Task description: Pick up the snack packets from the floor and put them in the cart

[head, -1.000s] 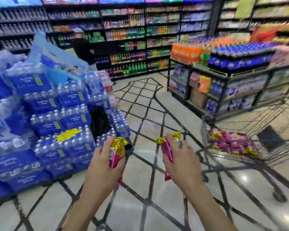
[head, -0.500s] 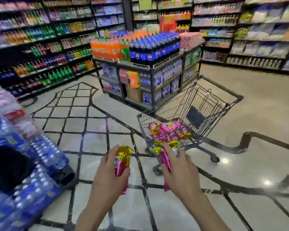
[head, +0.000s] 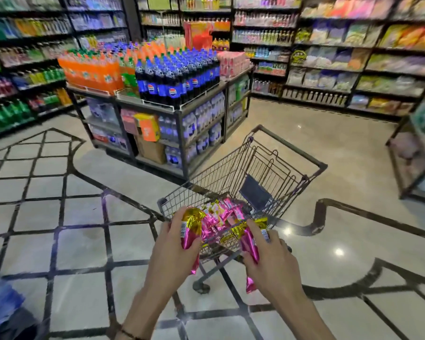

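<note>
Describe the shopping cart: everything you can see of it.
The shopping cart is a dark wire-mesh basket standing upright on the tiled floor, handle at the far end. A dark flap leans inside by the handle. One wheel shows beneath. Pink-and-gold snack packets lie piled inside. The left hand and right hand each hold another packet before its near rim.

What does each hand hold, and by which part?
The left hand grips one pink-and-gold snack packet around its middle; the right hand grips a second packet, also around its middle.

The open top of the cart (head: 206,177) is giving you free passage from above; its near wire wall and piled packets (head: 219,212) are blocking lower down.
</note>
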`<move>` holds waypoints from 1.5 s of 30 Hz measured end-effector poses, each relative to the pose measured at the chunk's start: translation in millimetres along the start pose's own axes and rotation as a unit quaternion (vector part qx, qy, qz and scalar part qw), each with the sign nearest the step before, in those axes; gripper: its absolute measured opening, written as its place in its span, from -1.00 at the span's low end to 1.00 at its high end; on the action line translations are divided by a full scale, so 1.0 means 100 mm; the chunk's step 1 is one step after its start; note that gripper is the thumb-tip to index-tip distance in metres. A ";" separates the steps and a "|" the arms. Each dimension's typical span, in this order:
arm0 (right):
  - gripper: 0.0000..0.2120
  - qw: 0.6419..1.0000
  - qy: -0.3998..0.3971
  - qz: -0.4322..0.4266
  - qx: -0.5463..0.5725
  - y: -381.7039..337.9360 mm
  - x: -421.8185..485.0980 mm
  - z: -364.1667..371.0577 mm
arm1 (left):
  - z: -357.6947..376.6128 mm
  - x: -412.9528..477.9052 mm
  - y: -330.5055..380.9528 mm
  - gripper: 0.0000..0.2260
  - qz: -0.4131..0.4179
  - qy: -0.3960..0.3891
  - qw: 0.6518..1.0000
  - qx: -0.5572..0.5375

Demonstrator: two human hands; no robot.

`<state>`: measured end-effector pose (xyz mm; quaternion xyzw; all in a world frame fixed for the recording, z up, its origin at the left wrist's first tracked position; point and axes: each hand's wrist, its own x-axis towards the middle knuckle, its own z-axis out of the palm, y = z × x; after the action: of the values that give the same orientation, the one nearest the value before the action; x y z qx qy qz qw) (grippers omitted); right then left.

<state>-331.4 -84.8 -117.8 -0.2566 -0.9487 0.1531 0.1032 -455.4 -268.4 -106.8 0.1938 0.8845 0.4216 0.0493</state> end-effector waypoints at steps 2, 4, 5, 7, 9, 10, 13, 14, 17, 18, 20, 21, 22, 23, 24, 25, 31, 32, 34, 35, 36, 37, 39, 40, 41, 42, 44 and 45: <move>-0.36 1.000 -0.007 0.004 0.008 0.09 0.24 0.07 | 0.12 0.28 0.00 -0.35 -0.001 -0.012 1.000 0.003; -0.38 1.000 -0.017 0.014 0.008 0.19 0.54 0.15 | 0.27 0.57 -0.04 -0.33 -0.013 -0.024 1.000 0.011; -0.38 1.000 -0.022 0.018 0.007 0.25 0.70 0.20 | 0.35 0.72 -0.05 -0.33 -0.021 -0.028 0.999 0.013; -0.38 0.999 -0.029 0.014 0.005 0.35 1.04 0.33 | 0.53 1.00 -0.09 -0.33 -0.034 -0.026 0.999 0.016; -0.38 0.999 -0.042 0.000 0.003 0.44 1.41 0.45 | 0.71 1.28 -0.11 -0.34 -0.057 -0.015 0.998 0.019; -0.38 0.999 -0.054 -0.009 0.002 0.50 1.61 0.51 | 0.81 1.42 -0.13 -0.34 -0.070 -0.010 0.997 0.022; -0.35 0.996 -0.083 -0.040 0.008 0.72 2.21 0.66 | 1.08 1.84 -0.11 -0.33 -0.105 0.005 0.994 0.025; -0.34 0.994 -0.094 -0.051 0.008 0.80 2.41 0.68 | 1.16 1.97 -0.08 -0.32 -0.114 0.009 0.993 0.027; -0.33 0.989 -0.126 -0.079 -0.006 0.98 2.98 0.73 | 1.36 2.36 0.02 -0.30 -0.139 0.019 0.990 0.020; -0.33 0.986 -0.136 -0.093 -0.008 1.01 3.18 0.74 | 1.43 2.48 0.04 -0.31 -0.150 0.027 0.988 0.018; -0.32 0.981 -0.153 -0.120 -0.012 1.05 3.56 0.77 | 1.56 2.68 0.04 -0.32 -0.168 0.045 0.985 0.021; -0.33 0.979 -0.156 -0.130 -0.008 1.05 3.73 0.81 | 1.62 2.76 0.02 -0.33 -0.176 0.051 0.983 0.024; -0.33 0.978 -0.155 -0.140 -0.002 1.04 3.88 0.85 | 1.68 2.81 -0.03 -0.34 -0.189 0.052 0.980 0.029; -0.34 0.977 -0.155 -0.150 0.005 1.02 4.00 0.89 | 1.73 2.85 -0.07 -0.33 -0.205 0.055 0.977 0.025; -0.35 0.975 -0.156 -0.155 0.014 1.00 4.12 0.93 | 1.77 2.88 -0.12 -0.33 -0.221 0.054 0.974 0.019; -0.35 0.974 -0.160 -0.158 0.020 0.98 4.22 0.97 | 1.81 2.91 -0.18 -0.32 -0.233 0.052 0.971 0.016; -0.33 0.970 -0.189 -0.150 0.023 0.94 4.63 1.33 | 2.00 3.39 -0.54 -0.40 -0.245 0.037 0.969 0.017; -0.33 0.971 -0.192 -0.142 0.018 0.94 4.68 1.38 | 2.02 3.49 -0.60 -0.39 -0.239 0.032 0.970 0.020; -0.33 0.971 -0.200 -0.127 0.004 0.94 4.74 1.47 | 2.03 3.69 -0.69 -0.36 -0.236 0.024 0.971 0.015; -0.33 0.971 -0.207 -0.124 -0.007 0.95 4.78 1.51 | 2.04 3.79 -0.75 -0.36 -0.234 0.022 0.972 0.010; -0.33 0.970 -0.214 -0.118 -0.015 0.95 4.83 1.56 | 2.04 3.88 -0.83 -0.36 -0.236 0.018 0.972 0.006; -0.33 0.969 -0.220 -0.113 -0.021 0.96 4.88 1.61 | 2.05 3.97 -0.92 -0.35 -0.239 0.015 0.971 0.002; -0.33 0.967 -0.226 -0.111 -0.036 0.98 4.99 1.74 | 2.09 4.10 -1.11 -0.33 -0.245 0.006 0.969 0.002; -0.33 0.966 -0.233 -0.106 -0.042 0.98 5.04 1.81 | 2.12 4.15 -1.20 -0.32 -0.252 0.001 0.968 -0.004; -0.33 0.964 -0.242 -0.100 -0.046 1.00 5.09 1.88 | 2.15 4.20 -1.28 -0.31 -0.262 -0.002 0.965 -0.011; -0.33 0.963 -0.249 -0.094 -0.049 1.01 5.15 1.97 | 2.19 4.24 -1.35 -0.31 -0.272 -0.006 0.962 -0.015; -0.33 0.959 -0.263 -0.090 -0.057 1.03 5.24 2.17 | 2.29 4.32 -1.48 -0.32 -0.288 -0.009 0.957 -0.012; -0.32 0.957 -0.271 -0.090 -0.060 1.04 5.29 2.28 | 2.35 4.36 -1.56 -0.32 -0.295 -0.013 0.955 -0.003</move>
<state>-794.7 220.8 -304.0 -0.1248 -0.9677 0.1501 -0.1597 -845.1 -18.9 -343.0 -0.0703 0.9004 0.3883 0.1832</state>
